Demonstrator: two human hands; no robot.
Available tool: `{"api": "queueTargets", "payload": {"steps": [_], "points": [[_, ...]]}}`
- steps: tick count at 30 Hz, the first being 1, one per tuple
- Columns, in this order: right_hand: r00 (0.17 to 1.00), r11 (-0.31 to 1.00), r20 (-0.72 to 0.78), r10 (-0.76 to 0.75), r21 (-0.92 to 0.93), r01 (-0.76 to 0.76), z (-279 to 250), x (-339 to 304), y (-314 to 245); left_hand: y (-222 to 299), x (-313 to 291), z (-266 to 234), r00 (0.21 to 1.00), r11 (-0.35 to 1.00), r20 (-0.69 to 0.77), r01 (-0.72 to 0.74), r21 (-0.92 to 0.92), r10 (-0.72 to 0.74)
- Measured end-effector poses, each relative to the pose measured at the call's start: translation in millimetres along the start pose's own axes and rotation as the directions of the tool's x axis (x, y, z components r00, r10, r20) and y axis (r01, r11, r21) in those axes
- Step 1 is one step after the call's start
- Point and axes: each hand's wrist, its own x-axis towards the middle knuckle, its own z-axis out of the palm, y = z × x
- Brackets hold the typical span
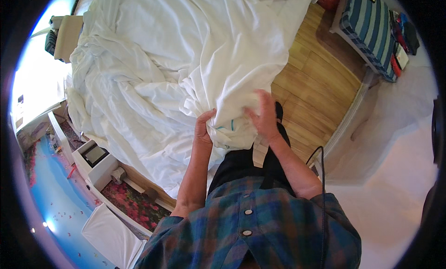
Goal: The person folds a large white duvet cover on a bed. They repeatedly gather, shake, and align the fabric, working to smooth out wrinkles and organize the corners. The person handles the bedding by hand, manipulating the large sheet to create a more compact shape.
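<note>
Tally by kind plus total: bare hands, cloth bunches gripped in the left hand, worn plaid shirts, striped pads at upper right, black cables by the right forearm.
Left hand and right hand, bare: 2
Gathered white cloth: 1
Multicoloured plaid shirt: 1
Blue-and-white striped pad: 1
Thin black cable: 1
Total: 6

So at 2 o'clock there's plank flooring (304, 80), and further out the same way a bench with a blue striped cushion (369, 29), plus some red and dark clutter (408, 34) by its far edge. Beige chair back (68, 39) at 10. Over at 8, a white cabinet (103, 172), then a blue butterfly-print panel (60, 190) way out.
</note>
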Motion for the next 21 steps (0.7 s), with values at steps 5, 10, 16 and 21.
{"api": "queueTargets", "payload": {"steps": [5,10,16,21], "points": [[0.897,0.999,0.441,0.004,-0.046,0.018,22.1,-5.0,-9.8,-6.0,9.1,-2.4,0.987,0.996,0.147,0.077,-0.052,-0.069],[0.94,0.993,0.337,0.045,0.086,-0.079,1.4,-21.6,-26.4,1.9,12.3,-12.5,0.993,0.999,0.105,-0.047,-0.01,0.048],[0.979,0.98,0.067,-0.192,0.067,0.188,-12.5,1.5,-52.7,-16.3,10.3,-2.5,0.985,0.988,0.092,-0.14,-0.066,0.146],[0.952,0.965,0.3,-0.067,0.26,-0.014,-0.8,-13.8,-28.3,-7.1,-1.9,39.9,0.978,0.984,0.106,-0.177,-0.014,0.178]]}}
